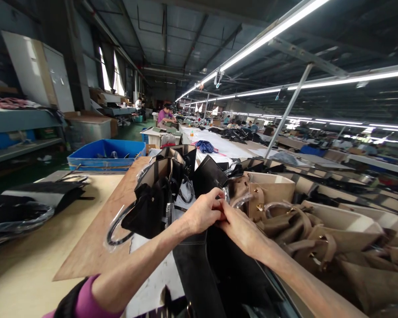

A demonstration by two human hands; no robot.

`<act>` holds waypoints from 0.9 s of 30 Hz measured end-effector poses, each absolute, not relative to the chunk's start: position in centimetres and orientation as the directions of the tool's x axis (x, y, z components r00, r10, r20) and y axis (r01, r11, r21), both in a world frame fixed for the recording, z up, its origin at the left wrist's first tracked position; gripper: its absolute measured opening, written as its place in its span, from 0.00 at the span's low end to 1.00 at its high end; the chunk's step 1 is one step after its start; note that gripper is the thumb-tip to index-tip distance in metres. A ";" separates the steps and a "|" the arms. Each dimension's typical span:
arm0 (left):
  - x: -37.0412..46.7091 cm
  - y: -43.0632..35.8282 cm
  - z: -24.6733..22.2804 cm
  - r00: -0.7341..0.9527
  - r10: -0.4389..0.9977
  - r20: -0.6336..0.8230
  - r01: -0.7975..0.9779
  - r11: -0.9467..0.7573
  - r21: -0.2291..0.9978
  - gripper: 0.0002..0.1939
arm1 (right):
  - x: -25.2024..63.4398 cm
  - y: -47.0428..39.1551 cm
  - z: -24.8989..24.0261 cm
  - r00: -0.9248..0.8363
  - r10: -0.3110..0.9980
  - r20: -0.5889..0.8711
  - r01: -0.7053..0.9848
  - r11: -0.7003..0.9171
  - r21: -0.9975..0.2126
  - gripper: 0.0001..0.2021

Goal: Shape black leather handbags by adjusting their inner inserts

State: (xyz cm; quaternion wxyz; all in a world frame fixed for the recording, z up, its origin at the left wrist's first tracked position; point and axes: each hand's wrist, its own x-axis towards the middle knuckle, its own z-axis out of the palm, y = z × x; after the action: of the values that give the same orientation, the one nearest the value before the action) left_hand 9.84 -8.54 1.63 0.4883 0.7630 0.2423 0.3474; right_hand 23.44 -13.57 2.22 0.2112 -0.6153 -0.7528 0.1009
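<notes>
My left hand [201, 211] and my right hand [235, 220] meet fingertip to fingertip in the middle of the head view. Both are closed in a pinch, and whatever lies between the fingers is hidden. Directly beneath them is a black bag [193, 260], its front part reaching down towards me. An upright black panel [209, 173] stands just behind my left hand. To the left, a black handbag [147, 210] has a plastic-wrapped handle [114, 229] looping out over the board. Close on the right stands a tan handbag [271, 194] with gold-coloured fittings.
Many tan bags [345, 221] crowd the right side. A blue bin [106, 154] stands beyond the brown board [96, 234]. More black bags [43, 194] lie at far left. A slanted metal post [288, 110] rises at right. A person in purple [166, 115] sits farther back.
</notes>
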 end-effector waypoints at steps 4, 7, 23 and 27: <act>6.3 -12.0 1.0 0.364 0.856 0.369 0.122 -0.436 0.892 0.21 | 23.8 -13.5 2.3 -0.231 0.946 0.229 0.872 0.306 -0.382 0.19; 3.6 -14.4 -0.5 0.320 0.905 0.279 0.231 -0.360 0.904 0.16 | 24.2 -13.1 2.4 -0.243 0.944 0.224 0.868 0.314 -0.384 0.18; 3.0 -20.6 -5.1 0.289 0.905 0.312 0.501 -0.421 0.756 0.40 | 27.6 -9.9 7.0 0.131 0.953 -0.274 0.725 -0.281 -0.629 0.08; 3.6 -19.4 -5.5 0.201 0.955 0.216 0.569 -0.294 0.768 0.31 | 27.6 -10.1 5.0 0.158 0.933 -0.323 0.683 -0.340 -0.647 0.04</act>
State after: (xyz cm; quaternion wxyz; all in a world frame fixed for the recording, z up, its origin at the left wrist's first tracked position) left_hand 3.58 -19.41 -5.50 0.2760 0.7242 0.5263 0.3499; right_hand 27.60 -10.14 4.98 0.1786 -0.7396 -0.5462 0.3504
